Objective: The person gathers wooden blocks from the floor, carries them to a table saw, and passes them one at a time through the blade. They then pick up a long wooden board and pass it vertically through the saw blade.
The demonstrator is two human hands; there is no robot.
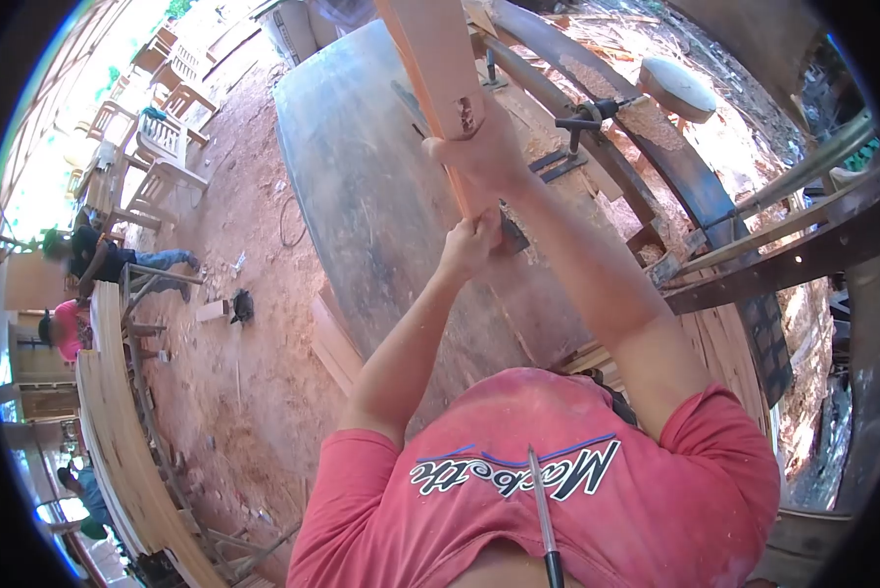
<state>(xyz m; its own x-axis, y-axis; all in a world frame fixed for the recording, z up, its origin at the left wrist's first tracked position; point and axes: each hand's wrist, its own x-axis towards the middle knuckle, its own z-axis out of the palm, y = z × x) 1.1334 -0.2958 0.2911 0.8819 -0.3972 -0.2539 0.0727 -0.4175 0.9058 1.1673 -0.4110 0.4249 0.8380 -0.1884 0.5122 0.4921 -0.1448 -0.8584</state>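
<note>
Both my hands hold a light, orange-toned wooden plank (438,59) over a large grey metal work table (362,176). My right hand (486,149) is wrapped around the plank's edge farther out, next to a dark knot in the wood. Closer to my body, my left hand (469,245) pinches the plank's near end. The plank runs away from me and out of the top of the view. I wear a red shirt (577,490) with a pen (544,510) clipped at the chest.
A black clamp (589,113) and curved metal rails (675,167) lie right of the table. On the dirt floor (244,294) to the left are wooden chairs (166,147), a stack of curved boards (117,431) and other people (97,260) bending over.
</note>
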